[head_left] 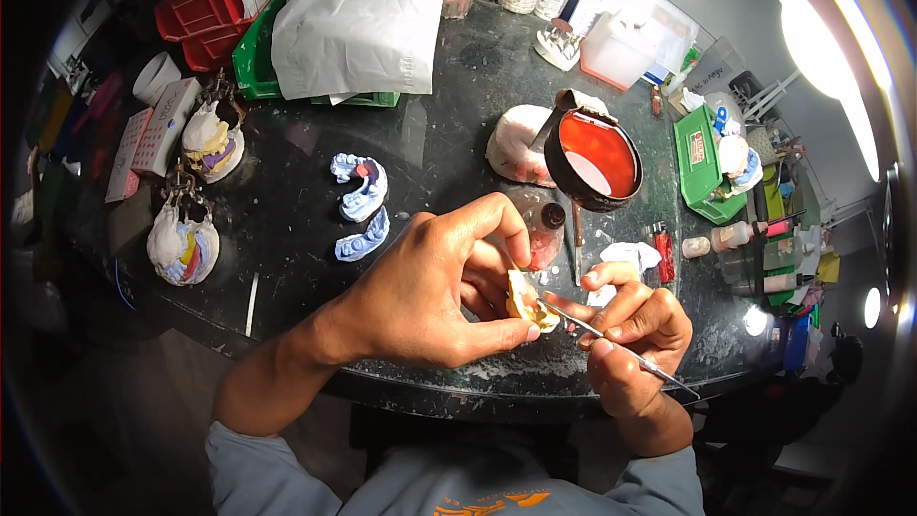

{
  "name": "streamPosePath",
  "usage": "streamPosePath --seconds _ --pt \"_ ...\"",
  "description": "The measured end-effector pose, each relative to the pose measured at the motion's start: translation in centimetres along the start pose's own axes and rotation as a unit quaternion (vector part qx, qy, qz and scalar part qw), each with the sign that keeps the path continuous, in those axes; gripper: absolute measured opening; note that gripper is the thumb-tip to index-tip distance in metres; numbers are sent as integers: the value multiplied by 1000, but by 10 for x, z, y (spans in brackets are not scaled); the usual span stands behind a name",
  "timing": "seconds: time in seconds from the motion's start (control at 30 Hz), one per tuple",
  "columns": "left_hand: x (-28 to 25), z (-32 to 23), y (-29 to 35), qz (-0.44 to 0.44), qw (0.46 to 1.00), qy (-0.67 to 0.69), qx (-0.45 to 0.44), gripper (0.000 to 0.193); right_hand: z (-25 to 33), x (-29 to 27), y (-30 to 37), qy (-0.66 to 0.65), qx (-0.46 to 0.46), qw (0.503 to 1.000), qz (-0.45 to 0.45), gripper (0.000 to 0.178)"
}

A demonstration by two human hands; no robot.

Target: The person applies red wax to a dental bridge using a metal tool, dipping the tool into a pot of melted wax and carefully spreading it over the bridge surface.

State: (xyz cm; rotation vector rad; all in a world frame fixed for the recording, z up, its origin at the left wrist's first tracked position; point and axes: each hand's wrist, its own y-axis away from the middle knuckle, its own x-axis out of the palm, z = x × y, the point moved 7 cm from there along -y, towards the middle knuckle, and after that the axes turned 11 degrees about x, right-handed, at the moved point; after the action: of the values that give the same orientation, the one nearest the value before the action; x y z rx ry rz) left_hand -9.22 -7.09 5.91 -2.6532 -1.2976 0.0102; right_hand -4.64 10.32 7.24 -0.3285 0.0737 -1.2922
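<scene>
Head view: we have the left hand (435, 291) pinching a small yellowish piece (522, 308) between thumb and fingertips, grip closed. Piece sits above the front part of the dark bench (296, 229), right of picture centre. Our right hand (635, 330) grips a thin metal tool (654, 369) like a pen, fingers pressed on its shaft; the tip points left, right at the piece's edge. We can't tell if it makes contact.

Around us: bottle with dark cap (552, 216) just beyond the piece, dark pan (619, 199) with glossy red-orange contents behind it, pan near a whitish rounded lump (516, 141). Red lighter-like item (664, 254) and crumpled white scrap (630, 253) lie beyond the right hand. Two pale blue curved moulds (365, 199) lie beyond the left wrist, two white jaw models (170, 247) farther left. Pale debris on the bench near its front edge.
</scene>
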Motion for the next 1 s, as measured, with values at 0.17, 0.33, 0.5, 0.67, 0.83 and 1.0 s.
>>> streamPosePath --seconds 0.17,0.33,0.5,0.67,0.83,1.0 --pt "0 0 0 -1 1000 0 3 45 0 -1 0 -6 -5 1000 1 15" --pt "0 0 0 -1 1000 1 6 45 0 -2 0 -9 -4 1000 -9 13" --pt "-1 0 0 0 1000 0 4 45 0 -2 0 -9 -5 1000 1 13" --pt "0 -2 -1 3 1000 2 9 46 2 -3 0 -5 -6 1000 -12 13" --pt "-2 -3 0 -3 1000 -20 -1 48 4 -11 -2 19 -23 996 -81 13" --pt "-5 -1 1 -16 1000 -4 -3 52 0 -15 -3 100 -18 984 -148 17"
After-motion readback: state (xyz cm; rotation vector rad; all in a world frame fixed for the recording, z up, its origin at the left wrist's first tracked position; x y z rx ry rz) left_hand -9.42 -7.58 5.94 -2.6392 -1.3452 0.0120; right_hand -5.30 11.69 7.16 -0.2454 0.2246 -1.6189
